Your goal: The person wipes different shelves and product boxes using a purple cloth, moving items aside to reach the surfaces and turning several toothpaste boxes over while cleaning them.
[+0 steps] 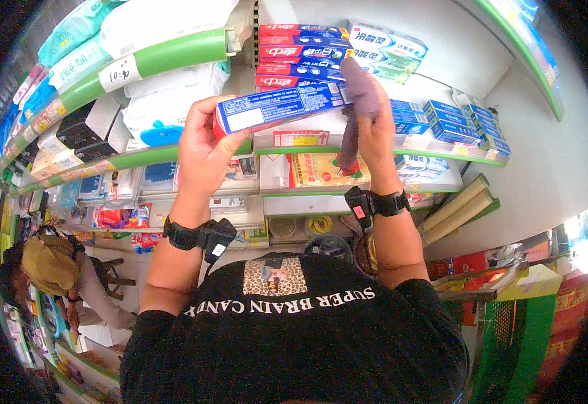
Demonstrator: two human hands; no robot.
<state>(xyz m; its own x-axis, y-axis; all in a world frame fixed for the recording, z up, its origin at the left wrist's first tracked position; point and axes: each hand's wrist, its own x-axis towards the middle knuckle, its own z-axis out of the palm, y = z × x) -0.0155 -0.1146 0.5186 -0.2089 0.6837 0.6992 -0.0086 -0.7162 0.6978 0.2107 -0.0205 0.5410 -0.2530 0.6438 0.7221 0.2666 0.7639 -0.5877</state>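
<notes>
My left hand (205,144) grips one end of a blue and red toothpaste box (281,108), its printed back turned up. At the box's other end is my right hand (374,116), which holds a dark grey-purple cloth (357,91) against it; part of the cloth hangs down below the fingers. Just beyond the held box, a stack of red and blue toothpaste boxes (301,53) stands on the shelf. White and green toothpaste boxes (390,48) are stacked to its right. Both wrists wear black straps with small devices.
Smaller blue boxes (450,121) stand in stacks at the shelf's right. A yellow glove packet (324,169) lies on the shelf below. White packages (157,116) fill the left shelf, behind a green shelf edge (188,48). At the far left, another person (54,262) is near a dark stool (117,278).
</notes>
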